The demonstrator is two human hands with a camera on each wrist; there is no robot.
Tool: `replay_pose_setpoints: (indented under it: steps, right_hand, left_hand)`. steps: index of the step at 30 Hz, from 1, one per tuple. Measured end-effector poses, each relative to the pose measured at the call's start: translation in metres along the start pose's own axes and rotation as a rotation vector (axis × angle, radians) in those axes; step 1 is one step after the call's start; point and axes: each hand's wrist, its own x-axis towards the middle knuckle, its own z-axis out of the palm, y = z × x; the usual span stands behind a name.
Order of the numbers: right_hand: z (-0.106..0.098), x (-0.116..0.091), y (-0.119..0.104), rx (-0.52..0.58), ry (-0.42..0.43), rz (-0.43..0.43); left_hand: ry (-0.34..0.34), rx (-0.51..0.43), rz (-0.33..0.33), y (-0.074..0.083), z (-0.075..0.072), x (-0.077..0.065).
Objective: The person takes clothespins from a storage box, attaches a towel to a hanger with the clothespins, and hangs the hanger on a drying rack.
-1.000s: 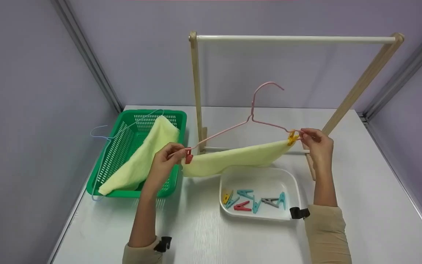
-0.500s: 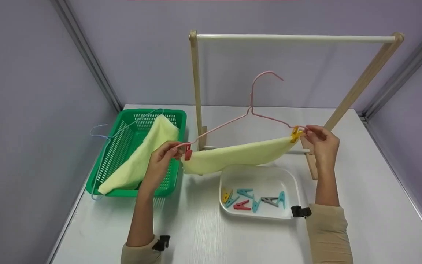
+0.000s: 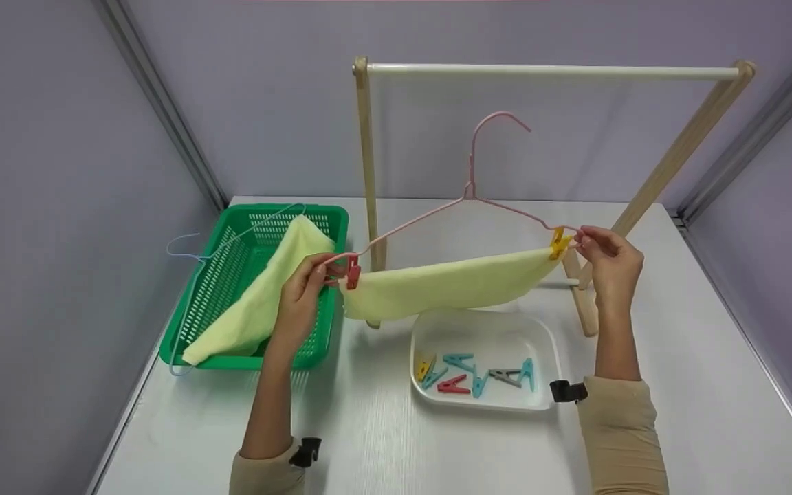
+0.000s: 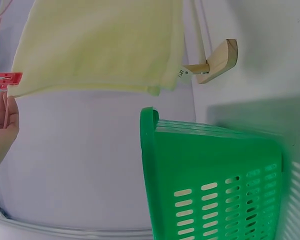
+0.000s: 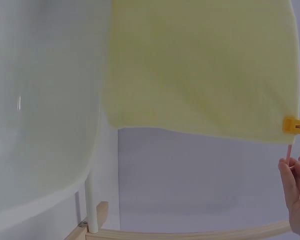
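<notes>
A pink wire hanger (image 3: pixel 418 221) is held up between both hands, its hook pointing upward. My left hand (image 3: pixel 300 295) grips its left end, beside a red clothespin (image 3: pixel 353 272). At the right end my right hand (image 3: pixel 612 268) pinches the wire next to a yellow clothespin (image 3: pixel 558 244). Those two clothespins fasten a pale yellow towel (image 3: pixel 451 285) along the hanger. In the left wrist view the towel (image 4: pixel 105 45) hangs down flat, with a small tag at its lower corner. The yellow clothespin (image 5: pixel 296 126) clips the towel's corner in the right wrist view.
Behind the hanger stands a wooden rack with a white top rod (image 3: pixel 547 71). A clear plastic box (image 3: pixel 485 405) in front holds several clothespins. On the left, a green basket (image 3: pixel 231 362) carries another yellow towel (image 3: pixel 262 295) and a blue hanger (image 3: pixel 193 295).
Both hands have raised the pink hanger with the towel clipped to it, and its hook is now closer to the rack's top rod. The right hand has also shifted slightly right.
</notes>
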Motion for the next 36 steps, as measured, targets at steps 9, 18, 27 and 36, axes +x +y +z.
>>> replay_pose_setpoints:
  steps: [9, 18, 27, 36]
  right_hand:
    - [0.009, 0.006, -0.022, -0.027, -0.013, -0.042]
    - [0.016, 0.025, -0.023, -0.012, 0.014, -0.125]
    - [0.025, 0.024, -0.049, -0.034, 0.022, -0.154]
    - [0.028, 0.044, -0.04, -0.086, 0.022, -0.173]
  left_hand:
    - [0.04, -0.034, 0.037, 0.007, -0.001, 0.008]
    - [0.074, -0.031, 0.133, 0.014, -0.001, 0.021]
    - [0.084, 0.008, 0.188, 0.021, 0.0, 0.032]
    - [0.09, -0.036, 0.181, 0.024, -0.003, 0.043]
